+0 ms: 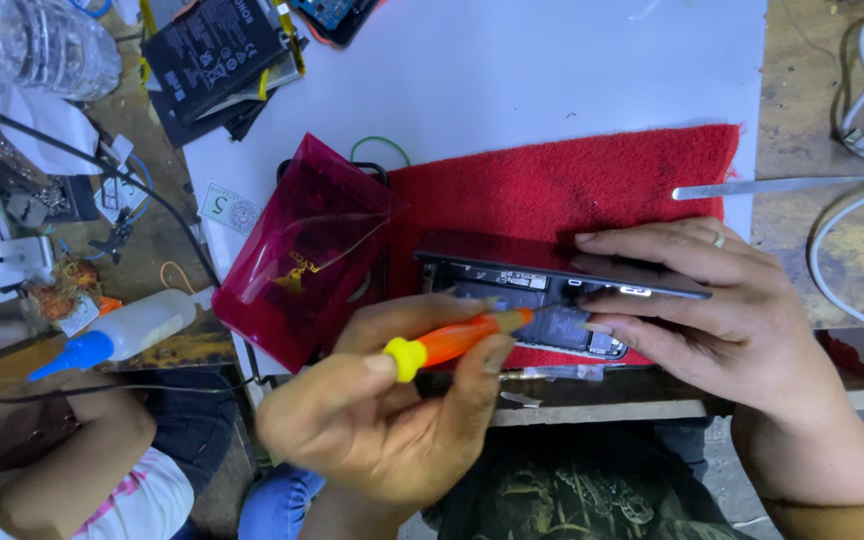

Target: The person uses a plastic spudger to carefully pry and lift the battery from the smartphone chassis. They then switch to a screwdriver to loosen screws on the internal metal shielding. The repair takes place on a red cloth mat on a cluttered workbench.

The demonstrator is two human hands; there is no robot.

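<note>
Currently, left hand (392, 410) pinches orange-handled screwdriver w/ yellow cap (452, 343); grip pressed together on handle, tip at exposed internals of dark opened smartphone (542, 290). Right hand (722, 310) clamps phone's right end, fingers closed over its lifted screen edge. Phone lies on red felt mat (592, 180), which sits on white sheet (512, 70) on counter. Translucent magenta plastic bag (302, 260) just beside phone, left. White glue bottle w/ blue nozzle (122, 335) well apart, far left.

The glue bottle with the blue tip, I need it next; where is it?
In the head view, the glue bottle lies on its side at the workbench's left edge, left of the pink plastic bag, well clear of both hands.
</note>
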